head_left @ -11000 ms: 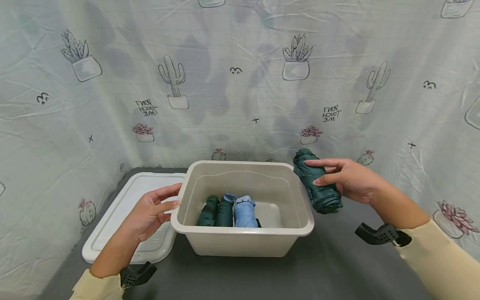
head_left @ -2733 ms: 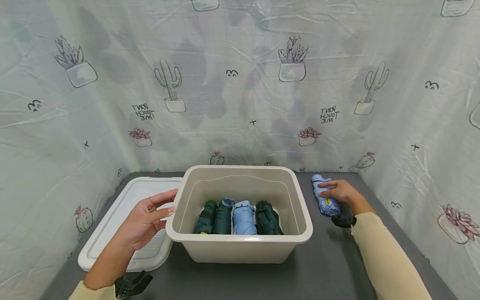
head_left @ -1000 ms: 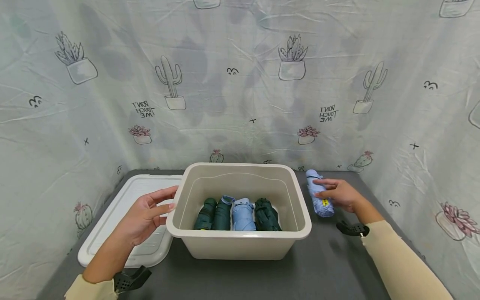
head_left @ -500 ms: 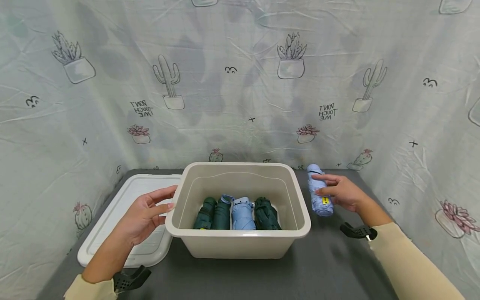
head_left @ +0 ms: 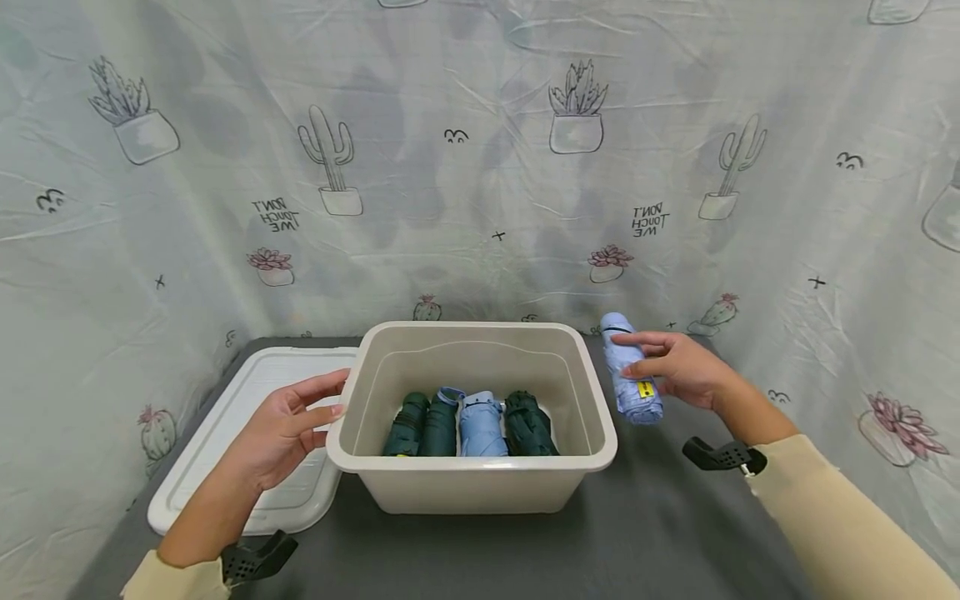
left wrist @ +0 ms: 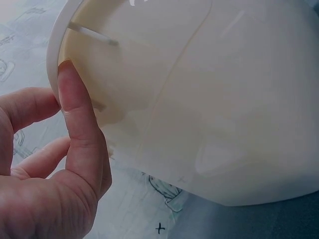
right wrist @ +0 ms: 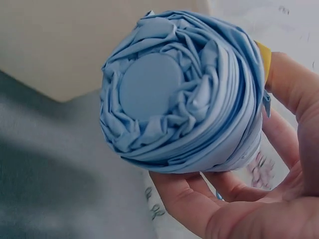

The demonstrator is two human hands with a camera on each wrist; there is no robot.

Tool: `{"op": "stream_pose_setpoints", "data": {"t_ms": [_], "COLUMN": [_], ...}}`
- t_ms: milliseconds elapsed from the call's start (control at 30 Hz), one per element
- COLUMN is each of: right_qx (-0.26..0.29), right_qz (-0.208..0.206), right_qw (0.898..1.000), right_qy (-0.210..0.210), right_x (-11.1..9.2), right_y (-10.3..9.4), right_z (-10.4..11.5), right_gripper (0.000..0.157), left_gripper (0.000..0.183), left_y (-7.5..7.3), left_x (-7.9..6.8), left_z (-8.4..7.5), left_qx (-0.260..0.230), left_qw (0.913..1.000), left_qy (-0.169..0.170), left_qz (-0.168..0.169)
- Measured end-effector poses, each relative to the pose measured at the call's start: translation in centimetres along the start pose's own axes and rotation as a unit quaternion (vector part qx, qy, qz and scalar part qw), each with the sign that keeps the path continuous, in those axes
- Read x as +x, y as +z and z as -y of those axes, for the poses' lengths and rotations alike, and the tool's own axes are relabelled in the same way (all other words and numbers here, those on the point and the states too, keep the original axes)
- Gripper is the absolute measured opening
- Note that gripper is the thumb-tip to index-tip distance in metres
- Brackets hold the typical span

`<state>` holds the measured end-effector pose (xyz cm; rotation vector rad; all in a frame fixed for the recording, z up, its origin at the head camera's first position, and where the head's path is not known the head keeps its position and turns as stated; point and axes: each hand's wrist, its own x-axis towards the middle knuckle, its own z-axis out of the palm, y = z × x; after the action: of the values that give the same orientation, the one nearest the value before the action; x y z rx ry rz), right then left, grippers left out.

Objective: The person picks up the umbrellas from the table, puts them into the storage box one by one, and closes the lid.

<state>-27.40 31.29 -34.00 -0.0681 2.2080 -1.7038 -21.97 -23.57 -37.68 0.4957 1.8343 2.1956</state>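
Observation:
My right hand (head_left: pixel 678 371) grips a light blue folded umbrella (head_left: pixel 618 358) with a yellow label, held tilted just right of the bin. The right wrist view looks onto the round end of this umbrella (right wrist: pixel 152 87), with fingers wrapped beneath it. At the left end of a beige storage bin (head_left: pixel 465 490), my left hand (head_left: pixel 277 433) pinches the rim between thumb and fingers. Inside the bin, folded umbrellas lie side by side: a dark green one (head_left: pixel 407 427) leftmost, another green one (head_left: pixel 439 429), a light blue one (head_left: pixel 482 429) and a crumpled dark green one (head_left: pixel 529 427).
A white lid (head_left: pixel 251 425) lies flat on the grey table (head_left: pixel 637 533), left of the bin and partly behind my left forearm. A patterned curtain (head_left: pixel 420 167) hangs close behind the bin and along both sides. The bin's right end has floor beside the last umbrella.
The dark green umbrella earlier in my right hand now lies in the bin. Since then my right hand has lifted the blue umbrella off the table. My left hand stays at the rim.

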Motion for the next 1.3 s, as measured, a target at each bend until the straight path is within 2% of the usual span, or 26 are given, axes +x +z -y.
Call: {"op": "stream_pose_setpoints", "data": {"t_ms": [400, 667, 1000, 1200, 1300], "right_qx": [0.023, 0.019, 0.016, 0.041, 0.030], "right_qz": [0.050, 0.067, 0.074, 0.083, 0.082], "right_qw": [0.998, 0.997, 0.997, 0.995, 0.994], "right_qy": [-0.018, -0.016, 0.014, 0.048, 0.070], "right_x": [-1.9, -2.3, -1.4, -0.3, 0.4], "right_y": [2.3, 4.5, 7.7, 10.2, 11.4], "right_z": [4.4, 6.8, 8.3, 8.8, 8.8], "right_gripper": [0.069, 0.070, 0.070, 0.065, 0.061], "left_gripper": [0.045, 0.046, 0.048, 0.046, 0.045], "left_y": [0.0, -0.1, -0.2, -0.1, 0.0], "left_x": [0.1, 0.1, -0.1, 0.0, 0.1], "left_z": [0.1, 0.0, 0.0, 0.0, 0.0], "left_qx": [0.002, -0.001, 0.001, 0.001, 0.002], "left_qw": [1.0000, 1.0000, 1.0000, 1.0000, 1.0000], "left_qy": [-0.001, 0.001, -0.008, -0.005, -0.004], "left_qz": [-0.006, 0.003, -0.004, -0.003, 0.000]}}
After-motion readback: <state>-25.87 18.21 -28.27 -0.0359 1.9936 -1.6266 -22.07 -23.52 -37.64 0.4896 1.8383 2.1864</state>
